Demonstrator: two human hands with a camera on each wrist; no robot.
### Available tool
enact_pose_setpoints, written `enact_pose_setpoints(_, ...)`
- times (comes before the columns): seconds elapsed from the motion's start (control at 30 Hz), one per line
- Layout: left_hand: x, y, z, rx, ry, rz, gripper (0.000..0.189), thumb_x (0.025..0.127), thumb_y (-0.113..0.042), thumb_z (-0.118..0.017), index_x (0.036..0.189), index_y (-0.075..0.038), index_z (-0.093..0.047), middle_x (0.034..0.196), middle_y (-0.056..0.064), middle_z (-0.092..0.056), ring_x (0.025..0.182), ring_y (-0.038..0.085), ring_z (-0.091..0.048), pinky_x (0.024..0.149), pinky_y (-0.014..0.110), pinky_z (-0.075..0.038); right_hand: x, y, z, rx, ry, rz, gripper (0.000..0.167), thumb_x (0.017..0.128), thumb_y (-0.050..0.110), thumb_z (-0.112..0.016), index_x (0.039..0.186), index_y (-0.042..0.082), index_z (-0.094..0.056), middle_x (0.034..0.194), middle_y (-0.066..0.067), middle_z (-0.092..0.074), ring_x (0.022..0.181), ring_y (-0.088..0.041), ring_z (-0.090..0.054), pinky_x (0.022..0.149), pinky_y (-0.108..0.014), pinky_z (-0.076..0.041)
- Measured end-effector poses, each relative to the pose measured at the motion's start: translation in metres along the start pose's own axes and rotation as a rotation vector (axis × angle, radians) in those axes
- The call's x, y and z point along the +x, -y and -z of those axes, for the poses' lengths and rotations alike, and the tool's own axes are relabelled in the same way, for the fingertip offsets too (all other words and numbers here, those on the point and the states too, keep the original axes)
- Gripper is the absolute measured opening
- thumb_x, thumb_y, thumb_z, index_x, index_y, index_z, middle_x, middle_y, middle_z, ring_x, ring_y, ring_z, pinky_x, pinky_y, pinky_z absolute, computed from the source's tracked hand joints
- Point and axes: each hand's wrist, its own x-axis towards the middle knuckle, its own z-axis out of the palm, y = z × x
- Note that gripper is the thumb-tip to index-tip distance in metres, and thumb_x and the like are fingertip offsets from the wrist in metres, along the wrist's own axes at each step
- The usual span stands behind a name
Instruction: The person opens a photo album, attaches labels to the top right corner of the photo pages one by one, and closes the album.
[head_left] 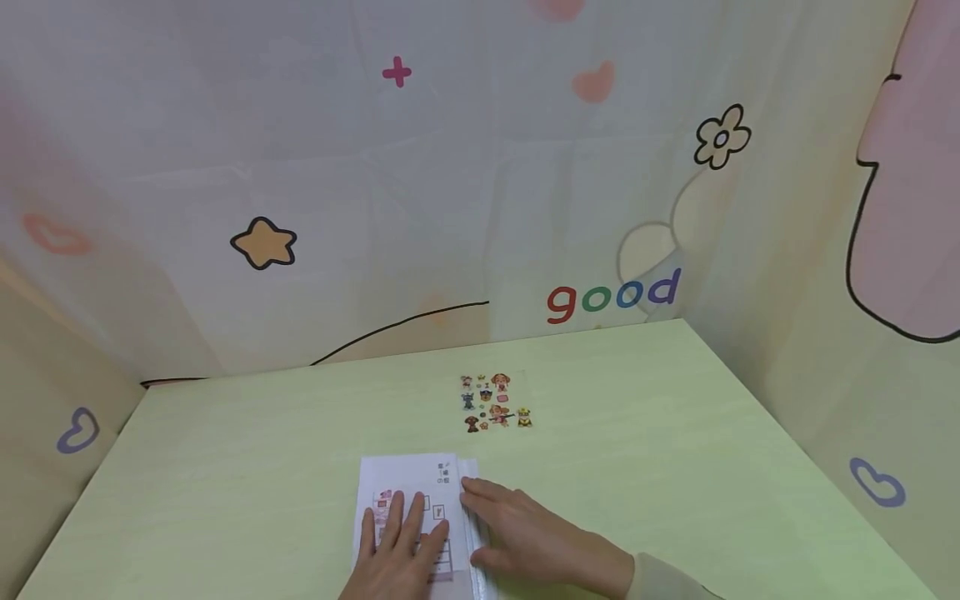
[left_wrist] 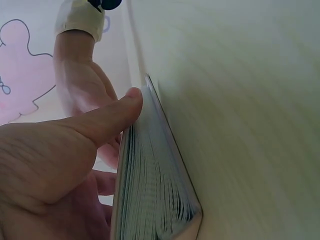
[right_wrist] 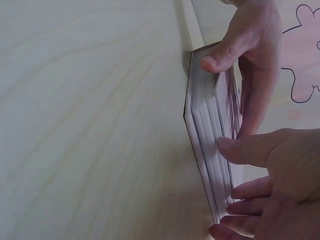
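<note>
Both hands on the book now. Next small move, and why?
I'd probably have the right hand gently lift the top layer of the book at its right edge. The left hand lies spread on top, likely steadying it, and the right already touches that side, where layered page edges show. Can't tell which edge is bound, so go lightly.
</note>
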Motion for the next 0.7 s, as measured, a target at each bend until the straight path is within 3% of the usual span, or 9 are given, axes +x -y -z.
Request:
enact_pose_setpoints(0.5,0.009,-0.006,-0.001,0.052,0.042,-0.040,0.097,0.074,-0.086,-0.063,0.143,-0.016,-0.063,0.157,0.024,-0.043,0.147,0.053,-0.031,0.102,0.087,-0.016,0.003,-0.008,-0.001,-0.001,0.018,0.023,0.073,0.093,0.036,-0.078,0.152,0.001,-0.050,0.161,-0.010,-0.043,0.145,-0.025,-0.045,0.112,-0.048,-0.043)
enact_pose_setpoints(0.7,0.009,-0.008,0.001,0.001,0.089,-0.031,0.093,0.076,-0.083,-0.064,0.143,-0.017,-0.063,0.157,0.023,-0.044,0.146,0.053,-0.031,0.100,0.089,-0.016,0.003,-0.011,-0.003,0.021,0.017,0.032,0.074,0.095,0.037,-0.075,0.153,0.001,-0.047,0.161,-0.010,-0.042,0.145,-0.026,-0.044,0.112,-0.049,-0.042)
